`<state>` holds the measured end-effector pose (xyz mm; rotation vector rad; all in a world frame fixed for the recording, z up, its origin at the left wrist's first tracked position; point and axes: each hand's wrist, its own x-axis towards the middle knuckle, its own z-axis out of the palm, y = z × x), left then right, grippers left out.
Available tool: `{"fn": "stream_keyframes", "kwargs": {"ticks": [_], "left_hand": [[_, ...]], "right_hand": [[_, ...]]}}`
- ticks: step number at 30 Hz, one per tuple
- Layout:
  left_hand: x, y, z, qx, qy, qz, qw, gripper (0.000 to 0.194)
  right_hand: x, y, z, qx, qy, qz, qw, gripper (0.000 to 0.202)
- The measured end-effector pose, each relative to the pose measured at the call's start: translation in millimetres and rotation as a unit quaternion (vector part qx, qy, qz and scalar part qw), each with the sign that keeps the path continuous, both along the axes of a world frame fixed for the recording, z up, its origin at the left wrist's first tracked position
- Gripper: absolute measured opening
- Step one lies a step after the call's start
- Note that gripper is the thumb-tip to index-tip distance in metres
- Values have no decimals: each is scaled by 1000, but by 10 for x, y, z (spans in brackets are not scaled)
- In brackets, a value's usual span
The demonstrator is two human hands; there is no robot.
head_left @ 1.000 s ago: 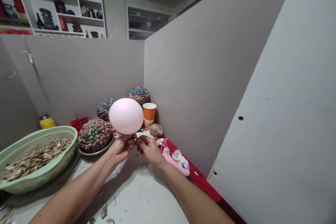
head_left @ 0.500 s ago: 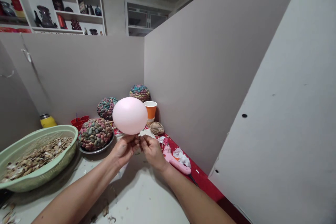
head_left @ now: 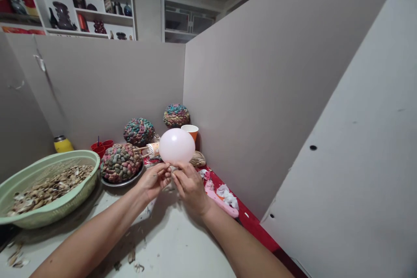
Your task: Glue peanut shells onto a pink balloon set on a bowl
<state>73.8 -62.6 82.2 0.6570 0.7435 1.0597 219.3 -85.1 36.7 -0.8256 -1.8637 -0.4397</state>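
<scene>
A pale pink inflated balloon (head_left: 177, 145) stands above my two hands, its neck down among my fingertips. My left hand (head_left: 157, 179) pinches at the neck from the left, fingers curled. From the right, my right hand (head_left: 189, 184) grips the same spot with thumb and fingers pressed together. The neck itself is mostly hidden by the fingers. Behind the balloon, an orange paper cup (head_left: 192, 130) and a ball of twine (head_left: 198, 159) are partly covered.
To the left are a green basin (head_left: 93, 169) of shell-like pieces, a colourful shell-covered ball (head_left: 121, 163) in a metal dish, and red cups (head_left: 99, 151). Two similar balls stand behind. A pink glue gun (head_left: 224, 203) and crumpled tissue (head_left: 228, 195) lie right, beside a grey partition (head_left: 254, 95).
The balloon has shifted right relative to my hands and looks a little smaller. My fingers have closed in nearer each other at its neck. The camera view has turned slightly.
</scene>
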Motion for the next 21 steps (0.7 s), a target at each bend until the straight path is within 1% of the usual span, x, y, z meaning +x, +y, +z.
{"fn": "stream_keyframes", "kwargs": {"ticks": [3, 5, 8, 11, 14, 17, 21], "left_hand": [[-34, 41, 37, 17, 44, 6, 999, 11], [-50, 57, 49, 37, 75, 8, 996, 14], [-66, 59, 55, 68, 123, 14, 990, 18], [-83, 50, 69, 93, 158, 12, 983, 19], [-107, 39, 90, 100, 171, -10, 980, 13], [-134, 19, 85, 86, 163, -34, 982, 13], [-176, -35, 32, 58, 142, -34, 988, 28]], "right_hand": [[-28, 31, 30, 66, -57, -22, 996, 18], [-43, 63, 71, 112, -112, -34, 987, 22], [-30, 112, 161, 139, -211, -42, 967, 25], [24, 138, 260, 113, -293, -39, 949, 20], [87, 131, 317, 64, -327, -38, 942, 16], [128, 101, 305, 43, -323, -31, 945, 15], [133, 49, 239, 36, -316, -12, 948, 15]]}}
